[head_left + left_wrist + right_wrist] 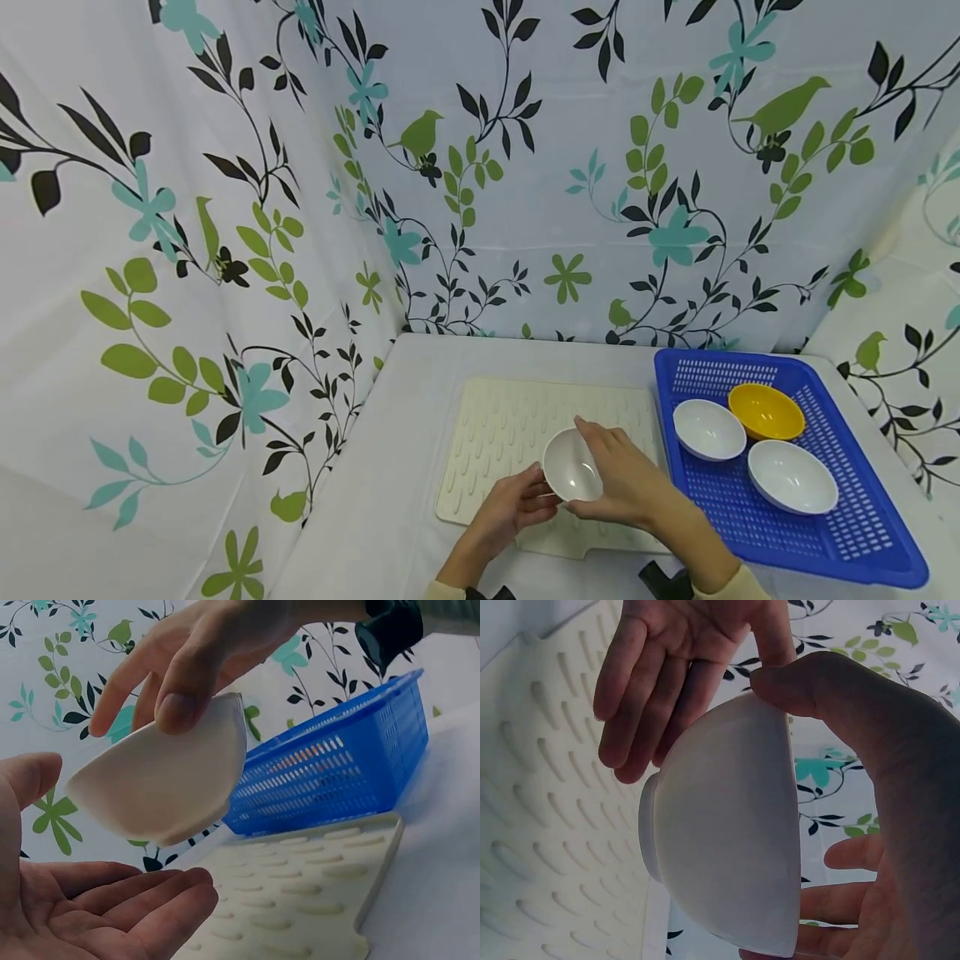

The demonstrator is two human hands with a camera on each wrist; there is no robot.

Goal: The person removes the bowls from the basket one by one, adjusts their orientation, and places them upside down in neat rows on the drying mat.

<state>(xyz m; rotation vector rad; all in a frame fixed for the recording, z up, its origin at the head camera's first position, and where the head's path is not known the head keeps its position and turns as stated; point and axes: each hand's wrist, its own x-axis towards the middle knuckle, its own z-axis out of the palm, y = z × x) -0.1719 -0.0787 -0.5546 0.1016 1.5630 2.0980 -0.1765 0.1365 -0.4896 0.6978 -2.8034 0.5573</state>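
A small white bowl [570, 468] hangs tilted above the pale drying mat [525, 408], its inside facing the head camera. My right hand [621, 477] grips it across the rim; in the right wrist view the thumb lies at one end of the rim and the fingers at the other. Beside the bowl's underside is my left hand [513, 506], palm turned toward it. Its fingers are extended in the left wrist view, with a gap between palm and bowl [161, 784]. The bowl's foot ring [649, 825] shows in the right wrist view.
A blue plastic basket [862, 546] stands right of the mat. Inside are two white bowls [708, 429] and a yellow bowl [767, 412]. White cloth covers the table [375, 500], and a curtain [510, 208] printed with leaves and birds hangs behind and at the sides.
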